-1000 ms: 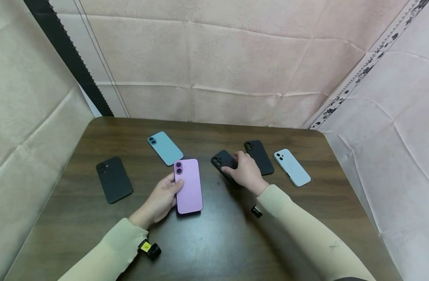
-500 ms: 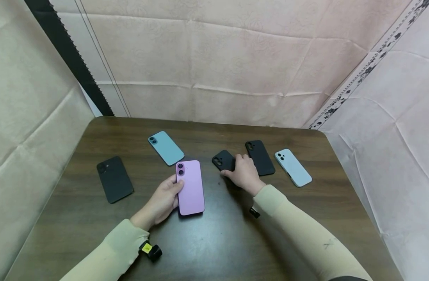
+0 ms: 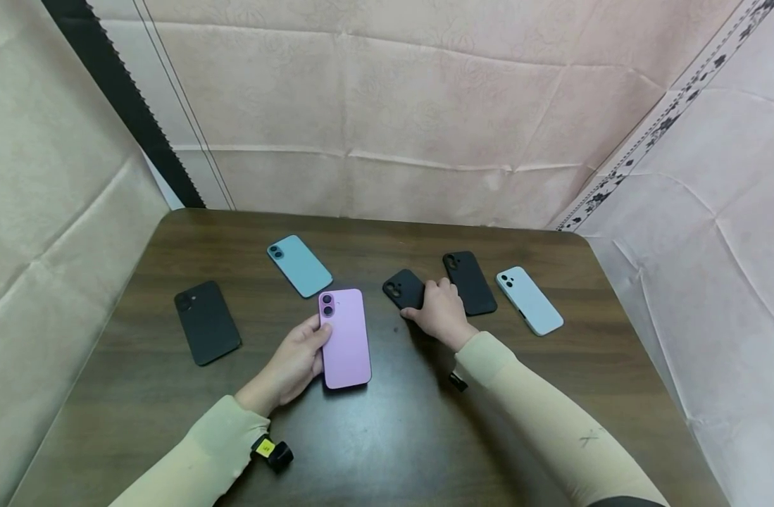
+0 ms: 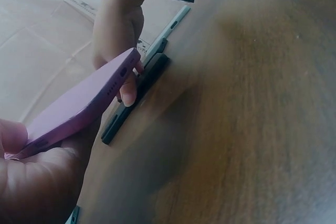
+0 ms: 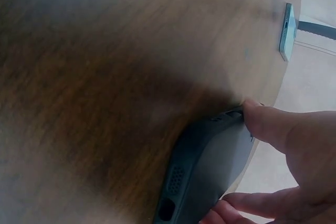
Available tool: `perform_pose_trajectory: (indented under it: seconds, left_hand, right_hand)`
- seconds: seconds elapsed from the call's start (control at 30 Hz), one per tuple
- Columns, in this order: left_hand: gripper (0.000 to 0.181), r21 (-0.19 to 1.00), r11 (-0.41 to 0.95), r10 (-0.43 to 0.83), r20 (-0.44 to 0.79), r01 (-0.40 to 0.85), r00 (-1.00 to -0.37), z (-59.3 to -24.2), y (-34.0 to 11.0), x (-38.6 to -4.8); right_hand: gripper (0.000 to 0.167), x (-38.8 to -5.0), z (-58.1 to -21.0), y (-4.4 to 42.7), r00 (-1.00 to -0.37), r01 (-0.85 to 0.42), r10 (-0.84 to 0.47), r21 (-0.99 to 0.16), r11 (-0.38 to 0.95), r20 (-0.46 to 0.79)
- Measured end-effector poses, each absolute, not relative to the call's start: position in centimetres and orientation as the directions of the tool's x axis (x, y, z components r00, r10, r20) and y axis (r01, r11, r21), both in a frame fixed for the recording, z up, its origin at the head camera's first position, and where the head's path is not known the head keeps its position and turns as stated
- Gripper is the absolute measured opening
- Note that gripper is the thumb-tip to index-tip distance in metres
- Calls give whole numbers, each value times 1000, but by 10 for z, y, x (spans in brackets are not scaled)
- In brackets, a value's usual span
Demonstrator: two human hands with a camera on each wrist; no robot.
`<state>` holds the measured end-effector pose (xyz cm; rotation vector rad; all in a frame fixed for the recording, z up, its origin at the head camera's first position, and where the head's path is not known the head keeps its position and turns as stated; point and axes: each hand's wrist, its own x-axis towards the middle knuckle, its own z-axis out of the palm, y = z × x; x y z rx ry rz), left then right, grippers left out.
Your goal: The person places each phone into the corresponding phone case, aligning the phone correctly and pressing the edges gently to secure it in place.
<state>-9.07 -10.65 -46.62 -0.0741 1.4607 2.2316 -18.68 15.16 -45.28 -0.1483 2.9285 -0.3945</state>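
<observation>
My left hand [image 3: 293, 359] holds a purple phone [image 3: 346, 345] by its left side, back facing up, thumb across the edge. In the left wrist view the phone [image 4: 84, 98] is tilted and raised off the table. My right hand [image 3: 444, 315] grips a black phone case [image 3: 402, 285] across its width on the table, thumb on the left edge and fingers on the right. The right wrist view shows that case [image 5: 218, 156] from its port end, with thumb [image 5: 262, 121] and fingers at opposite sides. The hand hides the near part of the case in the head view.
A second black phone case [image 3: 469, 283] lies just right of my right hand, then a pale blue phone case or phone [image 3: 531, 301]. Further left are a light blue phone [image 3: 300, 267] and a dark phone [image 3: 207, 324]. Cloth [image 3: 425, 127] hangs behind the wooden table [image 3: 387, 451].
My left hand has shifted slightly right with the purple phone. My right hand has settled a little lower on the black phone case, which stays in about the same place.
</observation>
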Motion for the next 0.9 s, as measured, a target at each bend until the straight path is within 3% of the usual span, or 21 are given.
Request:
perform_pose_trajectory:
  seconds: [0.9]
  left_hand:
    - [46, 860, -296, 350, -307, -415, -885, -467, -106, -90]
  right_hand:
    - [81, -188, -456, 150, -979, -56, -107, -280, 958, -171]
